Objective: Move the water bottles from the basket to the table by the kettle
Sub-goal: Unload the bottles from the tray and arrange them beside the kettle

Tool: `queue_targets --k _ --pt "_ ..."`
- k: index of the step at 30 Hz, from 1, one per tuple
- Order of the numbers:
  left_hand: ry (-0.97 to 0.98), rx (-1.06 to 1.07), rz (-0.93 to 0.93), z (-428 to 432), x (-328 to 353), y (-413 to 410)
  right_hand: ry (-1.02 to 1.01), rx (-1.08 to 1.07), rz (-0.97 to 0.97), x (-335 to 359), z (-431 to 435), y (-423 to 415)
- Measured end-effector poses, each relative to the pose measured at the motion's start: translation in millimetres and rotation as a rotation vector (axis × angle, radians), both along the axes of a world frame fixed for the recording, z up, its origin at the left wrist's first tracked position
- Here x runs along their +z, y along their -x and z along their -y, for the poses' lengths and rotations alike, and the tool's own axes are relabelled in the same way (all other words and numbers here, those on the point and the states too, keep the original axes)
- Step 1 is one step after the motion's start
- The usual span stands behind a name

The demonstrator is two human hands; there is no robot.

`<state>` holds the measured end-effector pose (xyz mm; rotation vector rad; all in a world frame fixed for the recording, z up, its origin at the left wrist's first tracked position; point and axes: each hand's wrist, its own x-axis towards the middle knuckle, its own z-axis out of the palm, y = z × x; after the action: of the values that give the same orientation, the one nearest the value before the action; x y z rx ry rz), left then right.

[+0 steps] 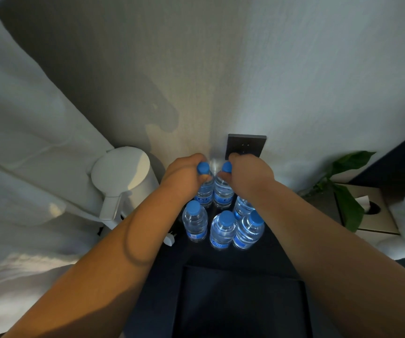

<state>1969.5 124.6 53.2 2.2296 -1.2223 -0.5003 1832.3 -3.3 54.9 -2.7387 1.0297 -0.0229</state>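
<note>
Several clear water bottles with blue caps stand on the dark table [277, 250] beside the white kettle [123, 179]. My left hand [184, 176] grips the neck of one back bottle [205, 191] just under its cap. My right hand [247, 175] grips the neck of the bottle beside it [223, 196]. Both held bottles are upright, close to the wall. In front stand three more bottles [195, 222] [222, 230] [249, 230], and another [243, 206] is partly hidden under my right forearm. No basket can be made out.
A dark wall socket plate [246, 145] sits right behind the held bottles. A white plug [171, 239] lies by the kettle base. A tissue box [369, 211] and a green plant [345, 189] stand to the right. White curtain hangs left; a dark box-like shape [240, 303] is below.
</note>
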Motion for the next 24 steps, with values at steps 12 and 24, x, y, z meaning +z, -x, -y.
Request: queue_targets --k 12,24 --pt "0.008 -0.007 0.029 1.7 -5.7 -2.4 0.009 0.023 0.008 -0.2 -1.2 0.2" --pt "0.008 -0.014 0.076 2.4 -8.0 -3.2 -0.028 -0.045 -0.006 -3.2 -1.9 -5.1"
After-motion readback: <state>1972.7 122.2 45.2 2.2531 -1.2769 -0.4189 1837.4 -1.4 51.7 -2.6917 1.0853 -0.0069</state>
